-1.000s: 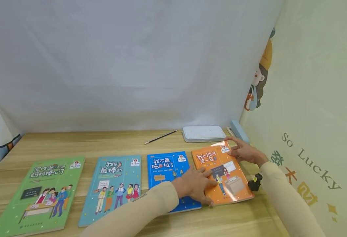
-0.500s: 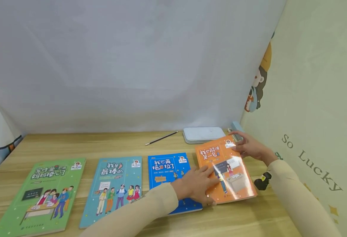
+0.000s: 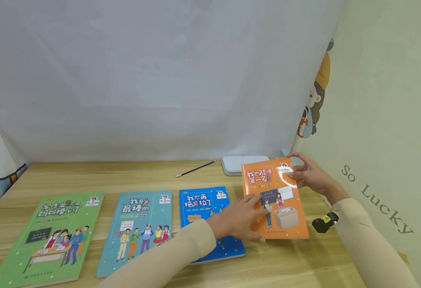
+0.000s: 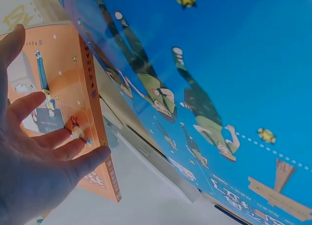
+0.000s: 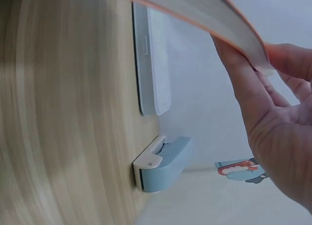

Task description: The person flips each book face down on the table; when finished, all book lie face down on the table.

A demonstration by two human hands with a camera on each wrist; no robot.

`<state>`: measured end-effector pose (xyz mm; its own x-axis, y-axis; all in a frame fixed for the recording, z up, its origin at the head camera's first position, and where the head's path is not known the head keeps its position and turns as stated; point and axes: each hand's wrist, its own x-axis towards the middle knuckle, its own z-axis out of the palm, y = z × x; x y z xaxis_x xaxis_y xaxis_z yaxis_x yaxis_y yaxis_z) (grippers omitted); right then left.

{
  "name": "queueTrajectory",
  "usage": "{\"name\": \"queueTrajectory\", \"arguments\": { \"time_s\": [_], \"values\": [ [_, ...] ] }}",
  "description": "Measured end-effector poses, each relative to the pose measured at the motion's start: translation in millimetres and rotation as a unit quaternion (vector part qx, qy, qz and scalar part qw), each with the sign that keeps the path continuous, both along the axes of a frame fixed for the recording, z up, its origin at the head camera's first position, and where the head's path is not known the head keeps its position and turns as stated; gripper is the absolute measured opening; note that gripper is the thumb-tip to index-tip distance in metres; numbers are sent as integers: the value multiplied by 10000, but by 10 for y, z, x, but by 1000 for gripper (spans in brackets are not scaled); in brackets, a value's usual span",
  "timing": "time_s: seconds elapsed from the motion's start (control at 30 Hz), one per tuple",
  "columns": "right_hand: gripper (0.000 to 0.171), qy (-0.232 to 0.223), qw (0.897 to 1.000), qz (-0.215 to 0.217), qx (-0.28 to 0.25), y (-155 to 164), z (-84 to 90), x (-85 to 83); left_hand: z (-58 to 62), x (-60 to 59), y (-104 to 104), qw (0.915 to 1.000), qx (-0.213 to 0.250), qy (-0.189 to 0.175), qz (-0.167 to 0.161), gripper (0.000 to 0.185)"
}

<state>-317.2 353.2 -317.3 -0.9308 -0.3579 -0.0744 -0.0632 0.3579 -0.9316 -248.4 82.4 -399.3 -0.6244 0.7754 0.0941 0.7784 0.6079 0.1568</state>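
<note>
**deskwatcher:** Hands are both on the orange book (image 3: 275, 198) at the right end of the row. Left hand (image 3: 237, 220) has its fingers spread and laid flat against the cover near the lower left edge; the left wrist view shows them fanned over the cover right by the spine. Right hand (image 3: 309, 174) has the far right corner pinched, thumb on the cover and fingers tucked behind; from the right wrist view you can see the page edges sitting against those fingers (image 5: 243, 88).

**pagecorner:** So what's different from a second ago?

**deskwatcher:** Back then it lay flat on the wooden desk (image 3: 124, 176). Now the far edge has tipped up toward the person, the near edge looks low by the desk, and the top of the book covers part of the white flat case (image 3: 233, 164) behind it. My read: it's coming off the desk, but it isn't clear of it yet.

**pagecorner:** Anything else moved?

**deskwatcher:** Nope. Blue book (image 3: 204, 208) just left of it is where it was, with the left forearm crossing over it; same for the teal book (image 3: 138, 228) and green book (image 3: 52, 236) further left. Pencil (image 3: 195, 168) at the far side and the light blue stapler-looking thing (image 5: 161, 164) by the right wall haven't budged.
</note>
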Motion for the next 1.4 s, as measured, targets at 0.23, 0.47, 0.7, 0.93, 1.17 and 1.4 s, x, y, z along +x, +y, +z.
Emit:
{"name": "queueTrajectory", "arguments": {
  "time_s": [0.23,0.47,0.7,0.93,1.17,1.4],
  "values": [
    [46,211,9994,-198,-186,3,82,14,12,-25,44,9990,402,159,97,84],
    [45,224,9971,-557,-464,-21,128,33,33,-24,87,9966,710,406,122,91],
    [45,300,9954,-842,-342,-68,147,62,63,-5,152,9925,987,716,102,95],
    [46,220,9923,-1108,-503,-149,165,70,67,5,223,9884,1198,931,96,96],
    [47,-48,9850,-1552,-755,-258,173,78,80,18,293,9855,1331,1048,86,97],
    [45,-220,9796,-1878,-685,-334,206,100,94,28,320,9827,1517,1037,215,91]
  ]
}}
